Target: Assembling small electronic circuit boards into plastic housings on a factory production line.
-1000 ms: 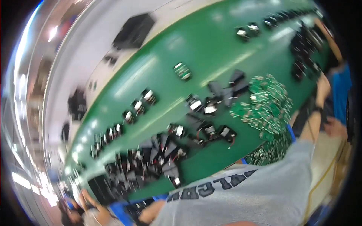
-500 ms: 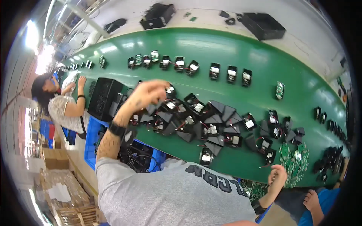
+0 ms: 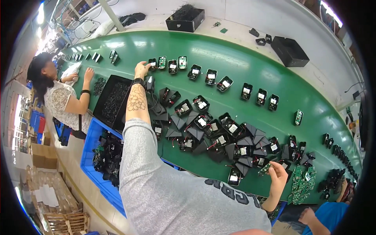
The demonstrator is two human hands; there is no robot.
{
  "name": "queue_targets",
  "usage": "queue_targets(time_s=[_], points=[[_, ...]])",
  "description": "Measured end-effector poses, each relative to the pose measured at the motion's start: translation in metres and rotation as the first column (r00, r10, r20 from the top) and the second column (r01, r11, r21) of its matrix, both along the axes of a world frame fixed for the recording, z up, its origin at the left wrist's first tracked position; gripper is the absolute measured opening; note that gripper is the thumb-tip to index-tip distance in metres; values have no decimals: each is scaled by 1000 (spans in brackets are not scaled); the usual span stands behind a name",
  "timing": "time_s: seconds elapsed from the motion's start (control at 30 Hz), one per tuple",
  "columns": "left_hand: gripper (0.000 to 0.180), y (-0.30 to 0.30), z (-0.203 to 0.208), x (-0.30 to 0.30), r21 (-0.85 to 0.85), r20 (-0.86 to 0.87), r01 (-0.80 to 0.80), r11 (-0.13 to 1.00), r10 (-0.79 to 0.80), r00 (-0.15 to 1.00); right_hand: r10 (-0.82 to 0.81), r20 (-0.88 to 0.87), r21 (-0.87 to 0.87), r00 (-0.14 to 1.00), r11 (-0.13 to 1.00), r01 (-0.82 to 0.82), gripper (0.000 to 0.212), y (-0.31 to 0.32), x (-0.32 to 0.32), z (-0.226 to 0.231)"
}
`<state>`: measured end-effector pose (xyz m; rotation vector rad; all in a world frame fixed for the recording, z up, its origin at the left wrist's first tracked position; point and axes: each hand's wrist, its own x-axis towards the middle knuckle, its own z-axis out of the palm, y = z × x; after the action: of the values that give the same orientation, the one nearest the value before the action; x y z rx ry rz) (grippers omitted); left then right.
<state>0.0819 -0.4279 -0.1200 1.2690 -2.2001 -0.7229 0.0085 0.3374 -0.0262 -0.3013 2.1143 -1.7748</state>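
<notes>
My left arm is stretched toward the far side of the green table. The fingers of my left hand (image 3: 141, 69) are closed at the edge of a small black plastic housing (image 3: 152, 63) with a white part inside, at the left end of a row. Nearer the table's front edge, my right hand (image 3: 277, 177) pinches a small green circuit board (image 3: 264, 169) between thumb and fingers. Below my arms lies a heap of open black housings (image 3: 232, 128) with red wires and white parts, mixed with dark wedge-shaped covers (image 3: 246, 141).
Loose green circuit boards (image 3: 302, 184) are piled at the right. A black box of small parts (image 3: 113, 102) and a blue bin (image 3: 89, 154) stand at the left. One person (image 3: 64, 100) sits left; another's blue sleeve (image 3: 331, 215) shows lower right. Black boxes (image 3: 290, 53) rest behind.
My left hand has moved from above the heap to the left end of the far row. My right hand has lifted slightly, and its circuit board now shows. The view has shifted.
</notes>
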Motion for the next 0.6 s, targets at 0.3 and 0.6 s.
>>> queue_targets(time_s=[0.3, 0.6], points=[[31, 53, 50, 5, 219, 33, 41, 975, -49, 998, 132, -32, -2, 991, 991, -132, 17, -38, -18, 15], [55, 285, 155, 8, 604, -756, 730, 320, -62, 652, 329, 122, -295, 936, 913, -283, 23, -67, -34, 22]])
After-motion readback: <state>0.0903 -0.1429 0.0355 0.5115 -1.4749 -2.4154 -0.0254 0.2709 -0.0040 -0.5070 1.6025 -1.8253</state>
